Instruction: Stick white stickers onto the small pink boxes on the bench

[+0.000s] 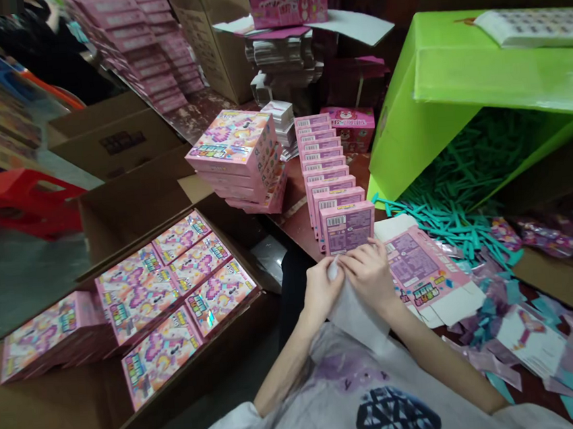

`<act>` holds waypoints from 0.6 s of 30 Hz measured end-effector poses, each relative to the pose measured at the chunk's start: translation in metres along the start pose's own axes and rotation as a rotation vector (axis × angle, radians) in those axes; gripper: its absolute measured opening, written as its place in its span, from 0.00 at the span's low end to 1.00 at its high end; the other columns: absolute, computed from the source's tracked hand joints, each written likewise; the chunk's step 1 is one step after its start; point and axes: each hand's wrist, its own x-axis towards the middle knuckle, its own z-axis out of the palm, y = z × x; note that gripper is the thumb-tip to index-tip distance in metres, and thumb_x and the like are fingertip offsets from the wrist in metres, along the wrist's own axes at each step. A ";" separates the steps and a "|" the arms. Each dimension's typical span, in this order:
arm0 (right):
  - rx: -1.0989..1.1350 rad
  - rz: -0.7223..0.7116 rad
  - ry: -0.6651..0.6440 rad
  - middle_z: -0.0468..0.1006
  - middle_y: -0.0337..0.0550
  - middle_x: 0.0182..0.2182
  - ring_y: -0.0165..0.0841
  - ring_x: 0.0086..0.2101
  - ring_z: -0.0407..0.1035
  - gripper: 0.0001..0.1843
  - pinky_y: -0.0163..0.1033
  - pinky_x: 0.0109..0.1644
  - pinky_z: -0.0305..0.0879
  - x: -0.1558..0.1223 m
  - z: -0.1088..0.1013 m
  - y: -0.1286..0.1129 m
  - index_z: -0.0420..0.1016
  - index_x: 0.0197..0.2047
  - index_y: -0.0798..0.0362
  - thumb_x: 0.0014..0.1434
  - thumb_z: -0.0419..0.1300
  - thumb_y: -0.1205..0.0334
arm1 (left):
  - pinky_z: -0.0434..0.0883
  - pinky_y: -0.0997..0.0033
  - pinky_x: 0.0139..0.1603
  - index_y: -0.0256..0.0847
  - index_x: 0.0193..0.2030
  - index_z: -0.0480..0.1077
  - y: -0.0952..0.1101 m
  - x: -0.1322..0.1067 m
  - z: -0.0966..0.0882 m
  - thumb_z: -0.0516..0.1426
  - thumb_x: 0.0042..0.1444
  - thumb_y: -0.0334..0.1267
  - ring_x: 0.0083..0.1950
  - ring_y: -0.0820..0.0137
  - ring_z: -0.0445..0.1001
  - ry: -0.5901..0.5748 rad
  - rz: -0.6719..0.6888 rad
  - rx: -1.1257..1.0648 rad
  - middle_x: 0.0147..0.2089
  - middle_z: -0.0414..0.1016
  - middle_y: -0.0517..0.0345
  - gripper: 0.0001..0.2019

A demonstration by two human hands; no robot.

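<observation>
Close in front of my body, my left hand and my right hand are side by side, thumbs and fingers pinched together. Between them they grip the upper edge of a thin whitish sheet, which hangs toward my lap; whether it is paper or a plastic bag I cannot tell. Just beyond my fingers stands a row of pink boxes, printed with barcodes. Beside my right hand lies a flattened pink box with white flaps.
On the left, an open carton holds several printed boxes. More form a stack on the table edge. To the right, a green bin spills teal sticks near small packets. A red stool stands far left.
</observation>
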 end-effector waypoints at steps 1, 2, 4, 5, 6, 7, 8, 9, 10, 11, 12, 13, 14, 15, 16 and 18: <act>-0.002 -0.022 -0.022 0.79 0.40 0.31 0.35 0.35 0.68 0.08 0.54 0.56 0.55 -0.003 0.002 -0.001 0.78 0.36 0.50 0.60 0.58 0.69 | 0.69 0.70 0.39 0.38 0.39 0.76 -0.004 0.000 0.003 0.56 0.53 0.33 0.36 0.65 0.76 -0.001 -0.004 0.040 0.37 0.79 0.53 0.09; 0.011 -0.039 -0.032 0.79 0.40 0.31 0.35 0.35 0.68 0.09 0.54 0.57 0.55 -0.004 0.004 0.000 0.77 0.36 0.49 0.60 0.57 0.70 | 0.69 0.70 0.38 0.38 0.39 0.75 -0.009 0.001 0.006 0.55 0.52 0.31 0.35 0.65 0.75 -0.011 -0.012 0.069 0.36 0.79 0.52 0.10; 0.082 -0.044 0.005 0.79 0.39 0.31 0.34 0.35 0.69 0.10 0.53 0.58 0.55 0.003 0.004 0.010 0.77 0.37 0.48 0.61 0.56 0.70 | 0.68 0.70 0.37 0.37 0.37 0.75 -0.019 0.003 0.010 0.55 0.51 0.31 0.34 0.65 0.75 -0.045 -0.048 0.092 0.34 0.79 0.51 0.09; 0.129 -0.028 0.056 0.79 0.39 0.31 0.33 0.35 0.70 0.10 0.52 0.58 0.56 0.012 0.002 0.019 0.77 0.36 0.48 0.61 0.56 0.69 | 0.68 0.70 0.37 0.36 0.37 0.75 -0.024 0.004 0.011 0.55 0.51 0.31 0.34 0.65 0.75 -0.063 -0.071 0.083 0.34 0.79 0.51 0.09; 0.177 -0.002 0.113 0.79 0.39 0.31 0.33 0.35 0.70 0.08 0.51 0.57 0.58 0.022 0.000 0.030 0.77 0.36 0.49 0.61 0.57 0.68 | 0.68 0.70 0.36 0.36 0.36 0.75 -0.028 0.005 0.011 0.55 0.51 0.32 0.34 0.65 0.75 -0.075 -0.092 0.066 0.34 0.79 0.51 0.09; 0.228 0.031 0.155 0.79 0.40 0.31 0.34 0.36 0.71 0.07 0.49 0.54 0.61 0.035 -0.003 0.044 0.78 0.35 0.49 0.60 0.58 0.66 | 0.68 0.71 0.36 0.35 0.36 0.75 -0.033 0.006 0.010 0.55 0.51 0.33 0.34 0.65 0.75 -0.079 -0.110 0.045 0.34 0.79 0.51 0.09; 0.280 0.060 0.172 0.79 0.41 0.31 0.34 0.35 0.72 0.06 0.47 0.51 0.64 0.049 -0.006 0.059 0.78 0.34 0.50 0.59 0.59 0.65 | 0.68 0.71 0.36 0.35 0.37 0.75 -0.036 0.007 0.008 0.55 0.51 0.34 0.35 0.65 0.75 -0.078 -0.122 0.023 0.35 0.79 0.51 0.09; 0.338 0.078 0.142 0.80 0.41 0.31 0.35 0.35 0.72 0.05 0.45 0.46 0.66 0.063 -0.007 0.074 0.78 0.33 0.50 0.58 0.60 0.64 | 0.68 0.71 0.37 0.35 0.37 0.75 -0.039 0.009 0.006 0.55 0.52 0.35 0.36 0.65 0.75 -0.074 -0.123 0.000 0.35 0.79 0.52 0.10; 0.399 0.083 0.083 0.80 0.42 0.32 0.35 0.35 0.72 0.04 0.43 0.43 0.67 0.076 -0.008 0.087 0.79 0.33 0.51 0.57 0.61 0.63 | 0.67 0.72 0.37 0.35 0.37 0.75 -0.040 0.009 0.003 0.55 0.52 0.36 0.37 0.65 0.75 -0.067 -0.119 -0.022 0.36 0.79 0.52 0.10; 0.453 0.077 0.002 0.80 0.42 0.32 0.35 0.35 0.73 0.05 0.41 0.40 0.68 0.088 -0.008 0.099 0.79 0.32 0.51 0.56 0.61 0.63 | 0.67 0.72 0.37 0.35 0.38 0.75 -0.041 0.010 0.000 0.55 0.52 0.37 0.37 0.65 0.75 -0.061 -0.112 -0.044 0.36 0.79 0.52 0.10; 0.494 0.060 -0.083 0.80 0.43 0.32 0.35 0.35 0.73 0.05 0.40 0.39 0.68 0.098 -0.006 0.109 0.79 0.32 0.52 0.56 0.61 0.64 | 0.67 0.72 0.37 0.35 0.38 0.75 -0.040 0.011 -0.003 0.56 0.53 0.37 0.38 0.65 0.75 -0.056 -0.107 -0.069 0.37 0.79 0.52 0.10; 0.518 0.038 -0.159 0.80 0.43 0.33 0.34 0.35 0.73 0.05 0.40 0.39 0.68 0.106 -0.003 0.116 0.79 0.32 0.52 0.55 0.61 0.64 | 0.67 0.73 0.38 0.35 0.38 0.75 -0.038 0.011 -0.007 0.56 0.53 0.38 0.38 0.66 0.75 -0.053 -0.103 -0.097 0.37 0.79 0.53 0.10; 0.528 0.015 -0.224 0.80 0.43 0.33 0.34 0.35 0.73 0.05 0.39 0.39 0.68 0.111 0.000 0.121 0.79 0.32 0.52 0.55 0.60 0.65 | 0.67 0.73 0.38 0.35 0.38 0.75 -0.036 0.011 -0.010 0.56 0.53 0.38 0.37 0.66 0.75 -0.045 -0.102 -0.123 0.37 0.79 0.53 0.10; 0.527 -0.005 -0.279 0.80 0.43 0.32 0.34 0.35 0.72 0.06 0.39 0.39 0.68 0.115 0.003 0.124 0.79 0.32 0.53 0.55 0.60 0.65 | 0.67 0.73 0.38 0.35 0.38 0.75 -0.034 0.011 -0.013 0.56 0.53 0.38 0.37 0.66 0.75 -0.035 -0.102 -0.145 0.37 0.79 0.53 0.10; 0.517 -0.025 -0.320 0.79 0.43 0.31 0.34 0.34 0.72 0.06 0.39 0.39 0.68 0.117 0.007 0.125 0.79 0.32 0.53 0.55 0.60 0.66 | 0.67 0.74 0.38 0.35 0.38 0.75 -0.031 0.011 -0.015 0.56 0.53 0.38 0.37 0.67 0.75 -0.021 -0.105 -0.164 0.37 0.79 0.53 0.10; 0.486 -0.068 -0.363 0.79 0.43 0.30 0.34 0.34 0.72 0.07 0.39 0.39 0.67 0.119 0.011 0.126 0.79 0.32 0.53 0.54 0.59 0.67 | 0.67 0.74 0.39 0.35 0.38 0.75 -0.027 0.010 -0.020 0.57 0.53 0.38 0.37 0.67 0.75 0.015 -0.111 -0.197 0.37 0.79 0.53 0.10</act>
